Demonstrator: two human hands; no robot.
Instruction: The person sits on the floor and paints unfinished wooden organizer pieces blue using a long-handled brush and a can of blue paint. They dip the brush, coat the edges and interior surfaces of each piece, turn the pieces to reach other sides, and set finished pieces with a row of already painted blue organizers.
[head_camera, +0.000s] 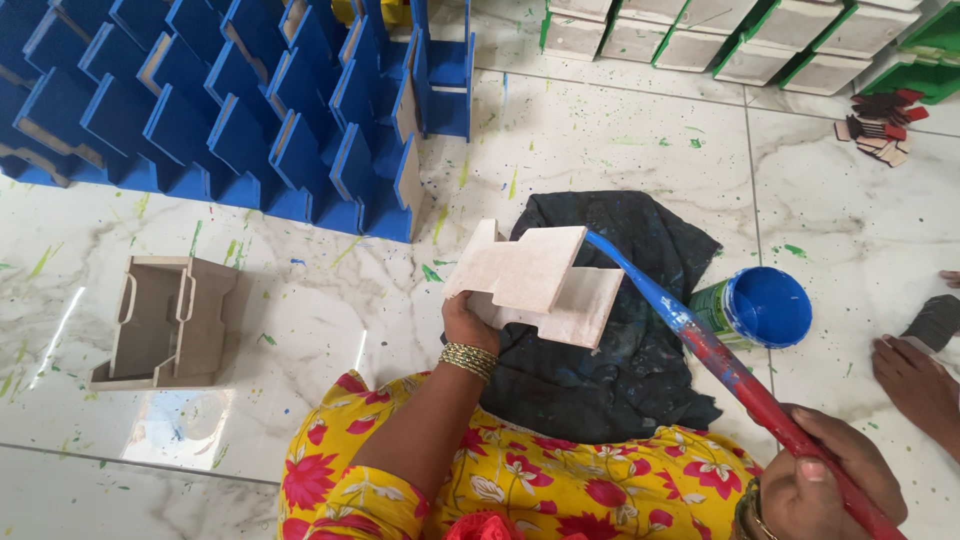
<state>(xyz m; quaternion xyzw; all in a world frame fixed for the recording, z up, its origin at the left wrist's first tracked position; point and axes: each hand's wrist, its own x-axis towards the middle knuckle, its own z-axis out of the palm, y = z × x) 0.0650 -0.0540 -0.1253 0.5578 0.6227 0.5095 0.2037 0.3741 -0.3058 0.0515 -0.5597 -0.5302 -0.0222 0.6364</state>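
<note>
While the head view looks down on the marble floor (300, 330), one entry covers it. Left hand (468, 325): grip closed around the lower edge of an unpainted wooden holder (535, 283), held tilted above the dark cloth (600, 350). Right hand (835, 470): grip wrapped on a long red-and-blue brush handle (720, 360), its tip hidden behind the holder. Open blue paint can (765, 308): just beside the cloth's far edge. Risks, judged: the handle could knock the can over; wet paint could reach the left fingers, since the holder sits directly above that grip. Blue painted holders (250, 120) and a bare one (170, 320) lie well apart from the cloth.
</note>
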